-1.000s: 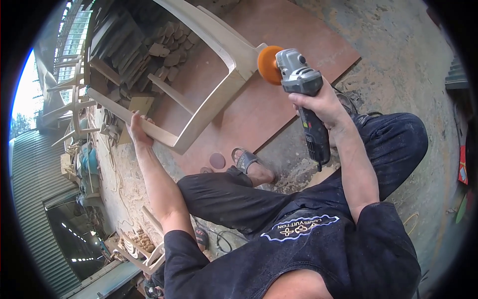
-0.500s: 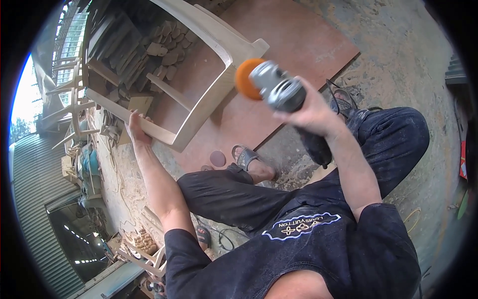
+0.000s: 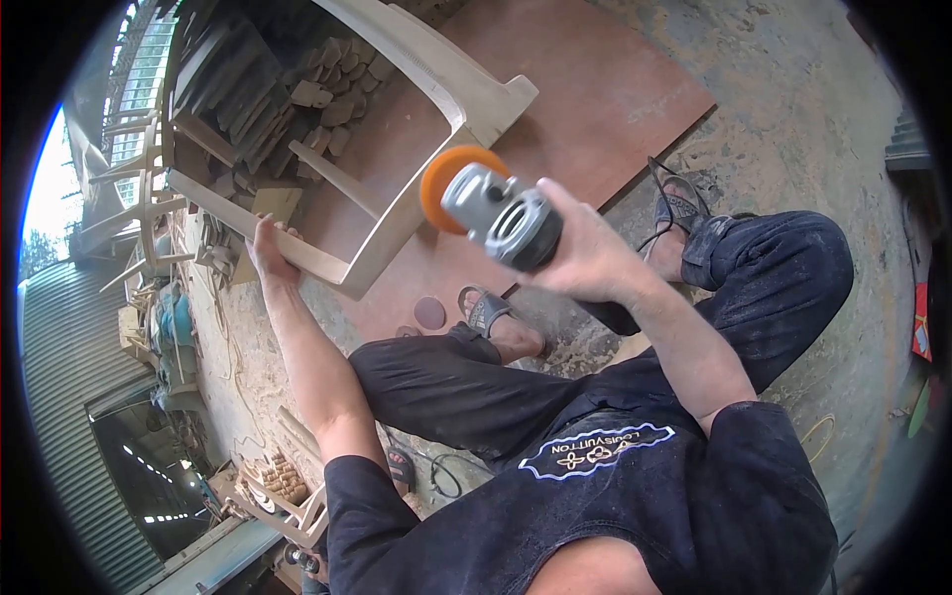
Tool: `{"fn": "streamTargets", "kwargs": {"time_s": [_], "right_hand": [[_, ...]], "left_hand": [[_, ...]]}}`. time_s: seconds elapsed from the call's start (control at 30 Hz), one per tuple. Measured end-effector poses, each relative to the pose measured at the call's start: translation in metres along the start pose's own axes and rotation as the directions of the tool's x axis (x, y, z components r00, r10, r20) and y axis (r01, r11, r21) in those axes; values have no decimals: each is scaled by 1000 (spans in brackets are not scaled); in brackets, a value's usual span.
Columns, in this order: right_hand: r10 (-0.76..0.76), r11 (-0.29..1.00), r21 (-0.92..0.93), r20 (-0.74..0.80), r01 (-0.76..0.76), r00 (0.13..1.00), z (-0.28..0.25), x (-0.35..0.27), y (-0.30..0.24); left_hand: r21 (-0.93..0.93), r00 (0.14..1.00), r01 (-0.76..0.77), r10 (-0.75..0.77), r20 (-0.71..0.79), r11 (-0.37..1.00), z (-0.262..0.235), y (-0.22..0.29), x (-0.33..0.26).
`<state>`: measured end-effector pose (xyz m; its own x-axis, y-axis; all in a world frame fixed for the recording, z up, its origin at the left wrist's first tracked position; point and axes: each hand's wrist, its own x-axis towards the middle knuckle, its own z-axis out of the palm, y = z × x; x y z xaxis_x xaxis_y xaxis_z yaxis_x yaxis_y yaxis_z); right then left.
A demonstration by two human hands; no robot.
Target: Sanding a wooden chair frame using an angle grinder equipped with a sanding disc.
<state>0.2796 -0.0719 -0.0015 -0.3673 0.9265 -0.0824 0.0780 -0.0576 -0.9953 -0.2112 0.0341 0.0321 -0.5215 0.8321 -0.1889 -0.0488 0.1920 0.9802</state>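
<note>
Grey-and-black angle grinder [image 3: 501,220] w/ round orange disc [image 3: 434,188] gripped in fingers of R hand [image 3: 587,253], nr pale wooden frame [image 3: 390,228], poss. touching; rail held in fingers of L hand [image 3: 272,256]. Could gouge wood if tilted one-handed.

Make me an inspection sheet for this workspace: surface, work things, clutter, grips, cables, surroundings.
Surface: reddish-brown sheet lying on a dusty floor.
Work things: pale wooden frame; grinder with orange disc, overlapping the frame in view, contact unclear.
Clutter: loose round disc on the sheet; pile of wood pieces beyond the frame.
Grips: left grip closed on the frame's rail; right grip around the grinder.
Cables: dark cable looped on the floor, lower left.
Surroundings: more wooden frames and corrugated wall, left.
</note>
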Motion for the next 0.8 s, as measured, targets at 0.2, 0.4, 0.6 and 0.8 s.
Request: {"fn": "streamTargets", "kwargs": {"time_s": [0.2,0.4,0.6,0.8], "right_hand": [[103,991,103,-160,-87,982,-32,9,20],[76,967,253,-179,-29,981,-37,8,31],[170,984,-71,125,-162,978,5,2,-16],[182,922,370,-160,-112,970,-45,11,22]], "left_hand": [[10,1000,-19,19,17,1000,-2,-2,0],[17,1000,-17,16,8,1000,5,-2,5],[-18,999,-17,18,35,1000,-15,-2,8],[16,1000,10,-10,3,1000,0,1,11]]}}
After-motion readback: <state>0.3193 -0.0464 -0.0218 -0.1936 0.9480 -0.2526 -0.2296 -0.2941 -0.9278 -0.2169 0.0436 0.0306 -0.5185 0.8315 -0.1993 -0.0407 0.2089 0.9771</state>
